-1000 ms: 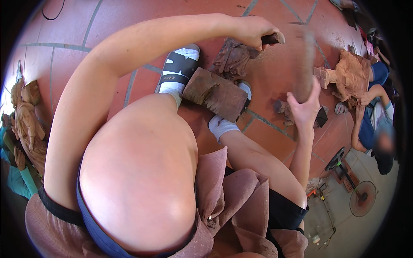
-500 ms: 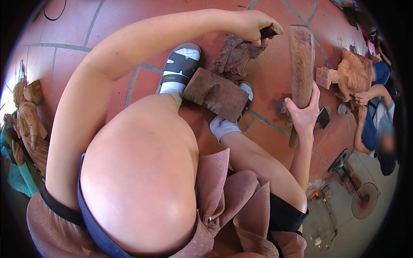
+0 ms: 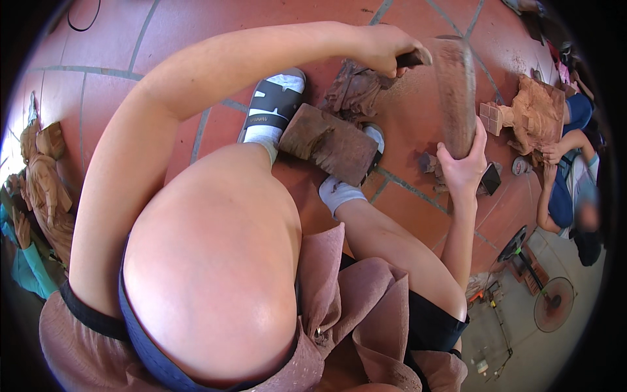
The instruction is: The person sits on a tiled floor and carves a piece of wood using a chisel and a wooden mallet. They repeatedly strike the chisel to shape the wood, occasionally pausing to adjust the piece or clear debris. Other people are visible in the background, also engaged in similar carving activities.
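On the tiled floor [image 3: 104, 32], carved wood [image 3: 353, 91] lies near my left grip [image 3: 384, 49], clasped around a dark tool handle [image 3: 410, 60]; I'd bring the wooden mallet [image 3: 455, 98], grasped in my right grip [image 3: 464, 164], squarely onto that handle's end.

White socks [image 3: 342, 196] show through black strapped sandals [image 3: 269, 108].

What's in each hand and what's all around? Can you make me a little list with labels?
Left hand: gripping a dark handle
Right hand: holding a wooden club
Feet: dark sandals, white socks
Near feet: brown block
Floor: red tiles
Far left: brown statue
Far right: another person, fan
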### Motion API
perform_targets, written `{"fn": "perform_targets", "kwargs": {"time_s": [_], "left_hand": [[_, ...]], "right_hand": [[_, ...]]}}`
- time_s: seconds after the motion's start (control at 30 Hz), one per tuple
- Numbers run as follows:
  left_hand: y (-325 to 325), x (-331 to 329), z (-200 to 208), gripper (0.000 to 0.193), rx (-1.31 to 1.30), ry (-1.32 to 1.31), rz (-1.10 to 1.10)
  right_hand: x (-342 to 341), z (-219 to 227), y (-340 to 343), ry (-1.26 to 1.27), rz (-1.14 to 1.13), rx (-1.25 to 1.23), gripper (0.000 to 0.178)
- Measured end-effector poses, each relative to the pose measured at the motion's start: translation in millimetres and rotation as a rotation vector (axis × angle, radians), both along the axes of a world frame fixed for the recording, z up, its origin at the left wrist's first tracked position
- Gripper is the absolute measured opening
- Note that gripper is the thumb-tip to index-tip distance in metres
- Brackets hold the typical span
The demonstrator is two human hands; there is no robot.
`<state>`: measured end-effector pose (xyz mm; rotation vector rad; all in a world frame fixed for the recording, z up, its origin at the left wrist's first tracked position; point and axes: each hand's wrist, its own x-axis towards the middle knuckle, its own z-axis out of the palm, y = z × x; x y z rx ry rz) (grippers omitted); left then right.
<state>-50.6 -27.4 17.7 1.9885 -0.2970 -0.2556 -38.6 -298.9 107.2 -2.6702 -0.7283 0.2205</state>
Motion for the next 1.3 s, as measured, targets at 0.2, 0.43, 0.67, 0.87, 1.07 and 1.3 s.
{"fn": "perform_targets", "kwargs": {"time_s": [0.2,0.43,0.67,0.87,1.07,1.3], "left_hand": [[70.3,-23.9,-19.4,0.041,-0.715,0.27,0.724],[48.4,-73.6,-62.3,0.035,-1.039,0.208,0.89],[45.2,-82.1,-69.9,0.036,-0.783,0.266,1.015],[50.1,-85.8,-72.8,0.029,-0.717,0.188,0.962],[51.1,-90.8,-73.8,0.026,-0.74,0.299,0.975],[48.0,-88.9,-70.0,0.031,-0.745,0.277,0.952]], "right_hand": [[-5.9,-4.0,-8.5,0.198,-0.066,0.146,0.074],[-12.5,1.6,3.9,0.377,-0.021,0.211,0.075],[-22.5,10.5,18.0,0.398,0.062,0.137,0.076],[-21.8,16.8,31.4,0.424,0.091,0.109,0.077],[-21.0,14.3,32.1,0.4,0.126,0.127,0.076],[-25.0,13.1,30.2,0.419,0.113,0.125,0.076]]}}
